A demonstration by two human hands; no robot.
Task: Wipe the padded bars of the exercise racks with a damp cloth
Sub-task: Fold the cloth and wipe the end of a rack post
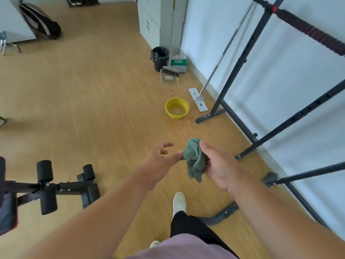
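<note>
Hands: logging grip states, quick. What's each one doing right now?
Left hand: open, fingers spread, thumb tip at the edge of the green cloth.
Right hand: holding the green cloth.

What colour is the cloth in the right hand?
The cloth is dark green; the head view shows it.

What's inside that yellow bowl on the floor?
The yellow bowl seems to hold a shallow pool of clear liquid, probably water, with its bottom showing through. Nothing else shows inside. Its near wall hides a strip of the bottom.
</note>
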